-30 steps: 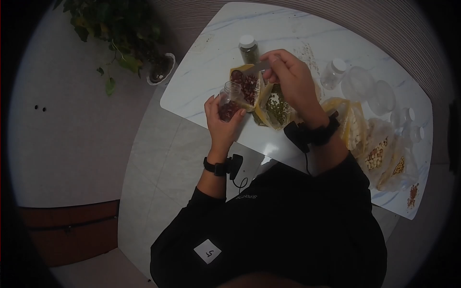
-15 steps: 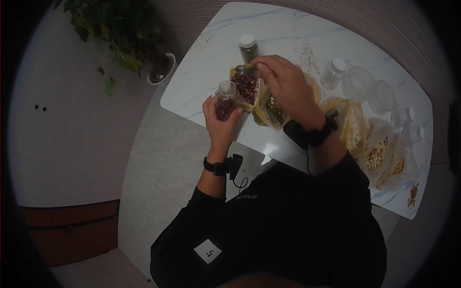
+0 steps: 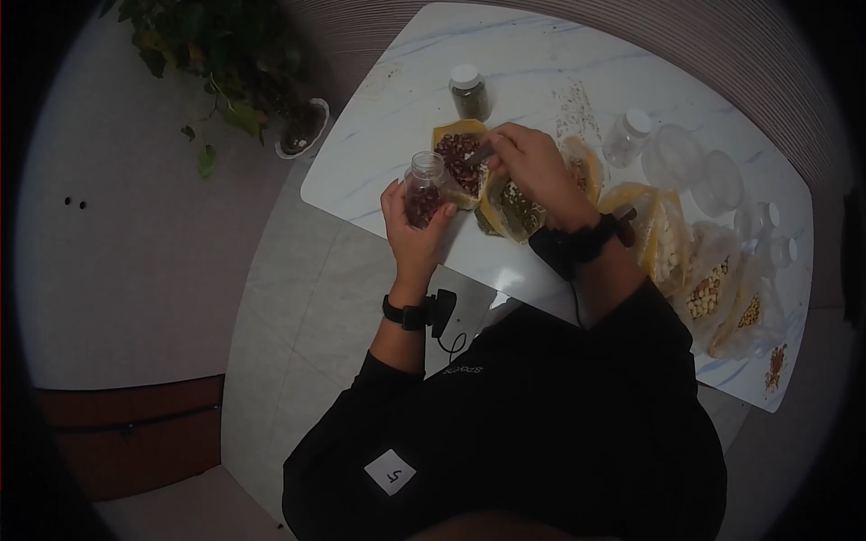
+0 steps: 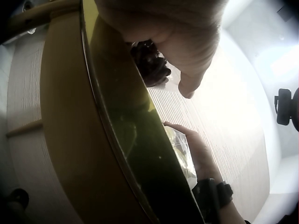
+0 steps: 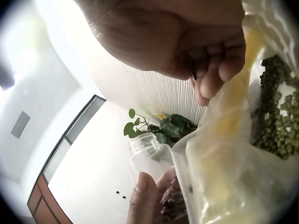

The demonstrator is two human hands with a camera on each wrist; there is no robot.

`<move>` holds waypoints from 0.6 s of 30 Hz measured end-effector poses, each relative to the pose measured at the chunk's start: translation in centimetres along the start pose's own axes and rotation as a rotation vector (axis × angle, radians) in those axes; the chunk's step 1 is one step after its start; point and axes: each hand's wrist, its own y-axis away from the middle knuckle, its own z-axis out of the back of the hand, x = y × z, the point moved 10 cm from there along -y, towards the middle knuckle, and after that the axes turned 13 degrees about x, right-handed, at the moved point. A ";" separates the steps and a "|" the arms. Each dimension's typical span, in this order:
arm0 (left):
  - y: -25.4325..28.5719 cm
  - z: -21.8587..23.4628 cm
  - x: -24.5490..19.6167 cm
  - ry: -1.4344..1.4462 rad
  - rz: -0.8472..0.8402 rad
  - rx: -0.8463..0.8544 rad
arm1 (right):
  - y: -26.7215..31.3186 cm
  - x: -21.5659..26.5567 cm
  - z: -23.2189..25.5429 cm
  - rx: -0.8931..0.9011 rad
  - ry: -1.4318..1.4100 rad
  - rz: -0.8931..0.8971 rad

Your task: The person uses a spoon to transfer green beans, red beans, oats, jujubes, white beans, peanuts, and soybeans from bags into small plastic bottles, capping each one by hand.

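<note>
Toward the head view's upper centre, the left hand (image 3: 417,230) wraps fingers round a jar (image 3: 424,185); the right hand (image 3: 541,176) pinches a spoon (image 3: 481,154), barely a sliver in the right wrist view.

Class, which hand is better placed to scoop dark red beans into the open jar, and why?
Probably the right: the right hand pinches a spoon at the bag of dark red beans. The left hand grips the open jar beside it.
</note>
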 end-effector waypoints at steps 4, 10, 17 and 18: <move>0.0 -0.1 -0.2 0.027 -0.002 -0.006 | 0.0 -1.0 0.9 -0.042 -0.196 -0.061; 0.0 -0.1 0.3 0.010 0.016 0.000 | 0.2 -0.2 3.3 -0.144 -0.304 0.004; -0.1 -0.4 -0.3 -0.064 0.015 0.018 | 1.7 4.4 3.6 -0.155 -0.378 0.136; -0.1 -0.4 -0.6 -0.088 0.011 0.016 | 1.9 5.6 3.1 -0.133 -0.318 0.189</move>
